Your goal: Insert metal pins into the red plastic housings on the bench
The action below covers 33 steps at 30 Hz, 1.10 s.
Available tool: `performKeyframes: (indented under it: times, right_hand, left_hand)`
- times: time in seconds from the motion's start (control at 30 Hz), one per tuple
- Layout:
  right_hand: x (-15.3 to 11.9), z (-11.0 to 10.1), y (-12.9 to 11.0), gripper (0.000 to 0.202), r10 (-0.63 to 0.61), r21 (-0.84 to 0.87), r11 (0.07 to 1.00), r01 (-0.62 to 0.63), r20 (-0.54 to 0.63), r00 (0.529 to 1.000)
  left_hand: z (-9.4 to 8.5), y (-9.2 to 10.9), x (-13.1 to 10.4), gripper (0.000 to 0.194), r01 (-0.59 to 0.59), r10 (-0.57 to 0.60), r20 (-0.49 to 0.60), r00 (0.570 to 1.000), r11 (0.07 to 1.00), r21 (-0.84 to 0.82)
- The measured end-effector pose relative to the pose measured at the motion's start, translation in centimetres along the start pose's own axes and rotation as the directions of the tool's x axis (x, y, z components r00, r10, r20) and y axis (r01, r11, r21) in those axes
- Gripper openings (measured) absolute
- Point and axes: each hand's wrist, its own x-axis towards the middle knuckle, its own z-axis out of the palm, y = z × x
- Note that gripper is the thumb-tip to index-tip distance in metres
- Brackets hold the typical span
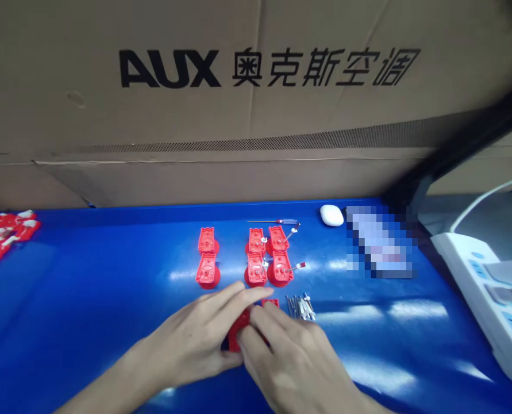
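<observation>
My left hand (208, 328) is closed around a red plastic part (235, 333) low in the middle of the view. My right hand (284, 351) grips the same part from the right, its fingers curled over it and hiding most of it. Just past the fingertips, several red plastic housings (207, 269) stand in two rows on the blue table. Thin metal rods stick out of the ones on the right, such as this housing (280, 269). Beside my right hand lies a small pile of metal rods (301, 307) with white pieces on them.
A screwdriver (277, 221) with a clear handle lies behind the housings. Farther right are a white rounded case (332, 215), a blurred-out flat object (380, 241) and a white power strip (488, 299). Red and white parts (8, 233) are heaped at far left. A cardboard wall (238, 121) closes off the back.
</observation>
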Motion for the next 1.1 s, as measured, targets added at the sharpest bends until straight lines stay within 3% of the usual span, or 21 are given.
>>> performKeyframes:
  times: [0.3,0.6,0.67,0.73,0.8,1.1]
  right_hand:
    - [0.1,-0.6,0.9,0.026,0.037,0.125,0.992,-0.026,-0.092,0.995]
    - [-1.9,-3.5,6.0,0.016,0.122,0.432,0.893,-0.122,0.029,0.992]
    - [-2.7,-3.1,7.4,0.019,0.134,0.409,0.908,-0.089,-0.085,0.987]
    - [-3.3,-2.5,8.6,0.021,0.202,0.323,0.937,-0.134,-0.188,0.961]
    - [-3.6,-2.2,9.3,0.020,0.239,0.317,0.933,-0.170,-0.191,0.952]
    - [-3.4,-1.7,8.1,0.021,0.188,0.402,0.909,-0.108,-0.165,0.968]
  left_hand:
    - [0.3,-0.2,0.0,0.092,-0.038,0.039,-0.033,0.999,0.999,0.026]
    - [0.5,-0.3,-0.3,0.100,-0.020,0.023,-0.046,0.999,0.997,0.075]
    - [0.4,-0.3,-0.3,0.103,-0.018,0.021,-0.040,0.999,0.997,0.079]
    - [0.4,-0.3,-0.3,0.106,-0.013,0.014,-0.019,1.000,0.997,0.072]
    - [0.4,-0.2,-0.3,0.108,-0.004,0.005,-0.004,1.000,0.998,0.064]
    - [0.5,-0.5,-0.6,0.097,0.022,-0.021,-0.016,1.000,0.997,0.079]
